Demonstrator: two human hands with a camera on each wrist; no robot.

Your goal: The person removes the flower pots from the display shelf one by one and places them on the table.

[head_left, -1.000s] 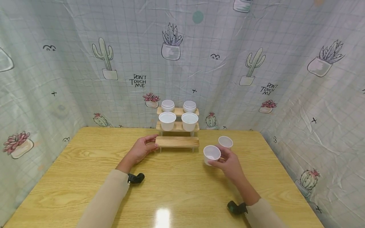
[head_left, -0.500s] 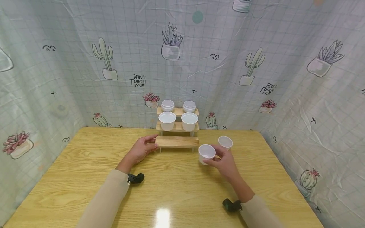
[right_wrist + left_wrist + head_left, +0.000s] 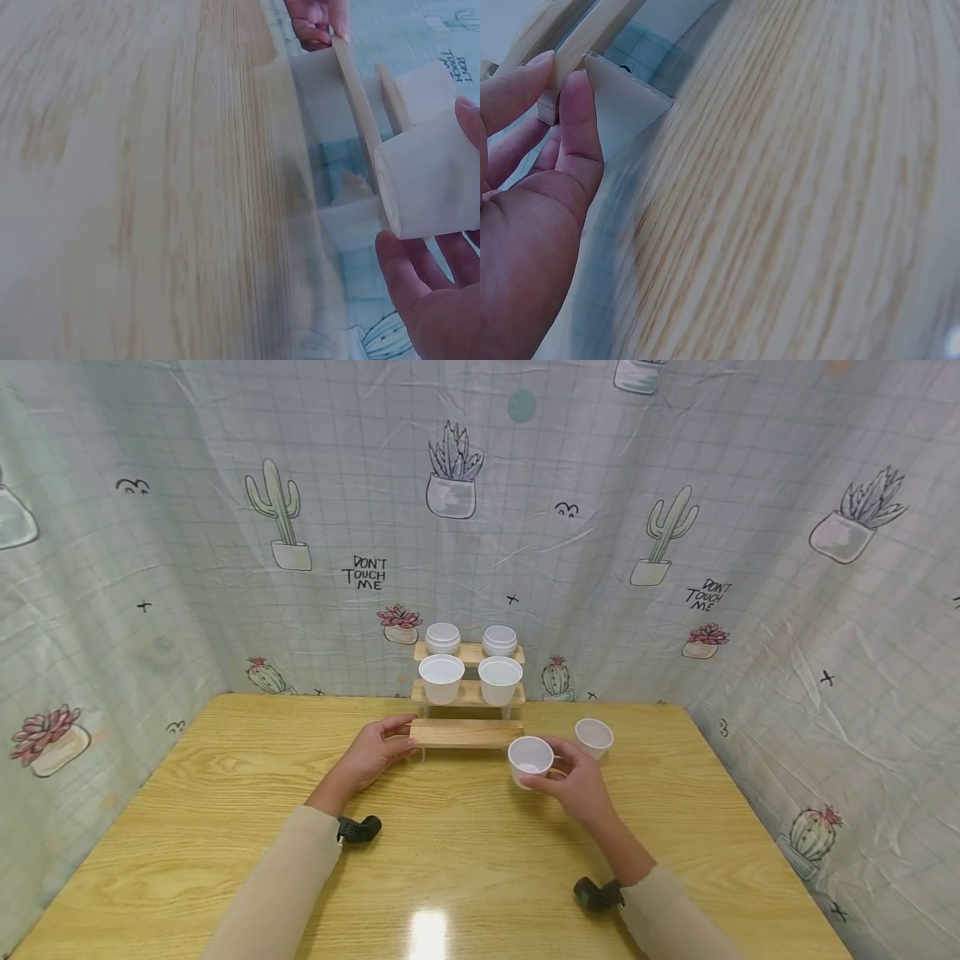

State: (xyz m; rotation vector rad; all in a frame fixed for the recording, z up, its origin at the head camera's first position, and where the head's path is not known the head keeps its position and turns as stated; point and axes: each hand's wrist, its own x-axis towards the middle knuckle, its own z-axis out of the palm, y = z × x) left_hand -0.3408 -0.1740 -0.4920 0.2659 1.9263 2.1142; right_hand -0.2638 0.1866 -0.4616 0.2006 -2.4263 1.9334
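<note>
A three-step display stand has wooden boards on pale side supports; its lowest board point(image 3: 467, 733) bears nothing. At that board's left end, my left hand point(image 3: 375, 753) pinches the wood between thumb and fingers, as the left wrist view shows closely point(image 3: 549, 105). My right hand point(image 3: 577, 781) grips a white plastic cup point(image 3: 531, 767), upright with its mouth up, just in front of the board's right end. From the right wrist, the cup point(image 3: 431, 176) overlaps the board's end, fingers and thumb on either side of it.
Two white cups point(image 3: 442, 685) stand on the middle board and two white containers point(image 3: 442, 642) on the top one. Another white cup point(image 3: 594, 737) stands on the wooden table point(image 3: 450, 843), behind my right hand. A cactus-print curtain point(image 3: 337, 527) hangs around the back and sides.
My right hand has carried the cup leftward and slightly back, from right of the stand to the lowest board's right end. My left hand has stayed on the board.
</note>
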